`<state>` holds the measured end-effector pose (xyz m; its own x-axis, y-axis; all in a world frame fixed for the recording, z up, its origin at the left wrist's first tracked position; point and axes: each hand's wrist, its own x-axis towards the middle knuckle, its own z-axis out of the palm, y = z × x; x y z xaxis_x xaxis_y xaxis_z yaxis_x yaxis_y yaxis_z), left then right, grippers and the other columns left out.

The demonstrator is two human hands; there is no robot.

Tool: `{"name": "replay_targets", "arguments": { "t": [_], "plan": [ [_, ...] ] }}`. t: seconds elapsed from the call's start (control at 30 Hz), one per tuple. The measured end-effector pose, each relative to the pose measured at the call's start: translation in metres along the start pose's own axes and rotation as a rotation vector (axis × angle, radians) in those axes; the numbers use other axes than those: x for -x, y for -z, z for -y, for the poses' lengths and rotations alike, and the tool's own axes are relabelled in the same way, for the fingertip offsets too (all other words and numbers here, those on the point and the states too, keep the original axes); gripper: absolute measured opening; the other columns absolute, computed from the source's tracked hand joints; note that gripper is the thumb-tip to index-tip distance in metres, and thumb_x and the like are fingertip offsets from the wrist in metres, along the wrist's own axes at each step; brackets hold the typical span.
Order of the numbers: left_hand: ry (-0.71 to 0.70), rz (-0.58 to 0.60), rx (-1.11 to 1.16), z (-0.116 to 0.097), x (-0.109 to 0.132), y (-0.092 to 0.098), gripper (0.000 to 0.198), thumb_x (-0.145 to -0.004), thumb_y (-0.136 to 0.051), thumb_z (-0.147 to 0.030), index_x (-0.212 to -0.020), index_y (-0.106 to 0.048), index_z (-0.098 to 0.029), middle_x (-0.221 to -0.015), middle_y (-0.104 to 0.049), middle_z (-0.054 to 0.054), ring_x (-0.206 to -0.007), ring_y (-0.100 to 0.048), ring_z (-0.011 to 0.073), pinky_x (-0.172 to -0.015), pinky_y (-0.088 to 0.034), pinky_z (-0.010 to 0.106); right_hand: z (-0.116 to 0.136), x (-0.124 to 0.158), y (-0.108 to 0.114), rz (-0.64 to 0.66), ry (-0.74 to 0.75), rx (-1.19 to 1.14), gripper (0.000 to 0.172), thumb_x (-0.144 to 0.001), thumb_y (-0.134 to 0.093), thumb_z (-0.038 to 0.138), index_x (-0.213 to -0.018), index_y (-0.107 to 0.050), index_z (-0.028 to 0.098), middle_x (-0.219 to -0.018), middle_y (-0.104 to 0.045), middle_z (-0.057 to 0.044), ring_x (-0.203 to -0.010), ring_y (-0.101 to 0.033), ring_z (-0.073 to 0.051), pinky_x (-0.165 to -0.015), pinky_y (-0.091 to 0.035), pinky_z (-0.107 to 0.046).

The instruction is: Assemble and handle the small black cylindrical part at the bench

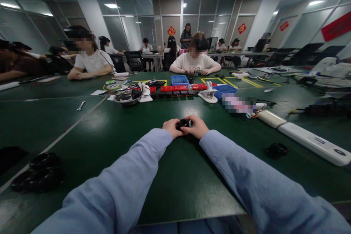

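A small black round part with a hollow centre [182, 124] is held upright between my two hands over the green table [175, 175]. My left hand [170, 127] grips it from the left side, and my right hand [198, 127] closes on it from the right with thumb and finger. What the part is exactly, I cannot make out. A similar black ring-shaped part [277, 150] lies to the right of my right forearm. Several more black ring-shaped parts [41, 173] are heaped to the left of my left forearm.
Across the middle stand a red power strip [174, 88], blue trays [179, 80], white clamps [208, 93] and a metal bowl of cables [127, 98]. A wrench [81, 106] lies left; a long white device [315, 142] lies right. Opposite sits a person [195, 60].
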<state>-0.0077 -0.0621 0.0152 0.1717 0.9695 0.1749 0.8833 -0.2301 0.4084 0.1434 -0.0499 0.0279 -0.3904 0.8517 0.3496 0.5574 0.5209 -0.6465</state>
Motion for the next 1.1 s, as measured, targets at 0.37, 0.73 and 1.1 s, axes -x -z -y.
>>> {"name": "replay_targets", "arguments": {
  "t": [0.37, 0.73, 1.1],
  "plan": [
    [-0.254, 0.176, 0.064, 0.011, -0.005, 0.013, 0.052, -0.051, -0.06, -0.051, -0.09, -0.058, -0.017, -0.084, -0.058, 0.003, -0.082, -0.051, 0.0194, -0.071, -0.039, 0.027, -0.02, -0.013, 0.023, 0.436, 0.014, -0.293, 0.053, -0.054, -0.064, 0.03, -0.105, -0.053, 0.016, -0.087, -0.055, -0.004, -0.065, -0.047, -0.01, -0.064, -0.039, -0.027],
    [0.005, -0.004, -0.12, -0.009, 0.018, 0.011, 0.079, -0.038, -0.053, -0.07, -0.101, -0.048, -0.021, -0.096, -0.052, 0.006, -0.093, -0.046, 0.0255, -0.078, -0.036, 0.036, -0.008, 0.001, 0.01, 0.211, 0.01, -0.168, 0.075, -0.05, -0.065, 0.042, -0.114, -0.036, 0.016, -0.098, -0.045, -0.008, -0.063, -0.043, -0.009, -0.059, -0.04, -0.027],
    [0.051, -0.038, -0.073, -0.011, 0.019, 0.007, 0.046, -0.054, -0.054, -0.056, -0.081, -0.055, -0.019, -0.082, -0.058, 0.004, -0.081, -0.052, 0.022, -0.071, -0.037, 0.033, 0.012, 0.014, -0.008, -0.1, -0.043, -0.009, 0.037, -0.055, -0.061, 0.042, -0.078, -0.049, 0.016, -0.074, -0.049, -0.001, -0.066, -0.044, -0.012, -0.06, -0.036, -0.026]
  ]
}}
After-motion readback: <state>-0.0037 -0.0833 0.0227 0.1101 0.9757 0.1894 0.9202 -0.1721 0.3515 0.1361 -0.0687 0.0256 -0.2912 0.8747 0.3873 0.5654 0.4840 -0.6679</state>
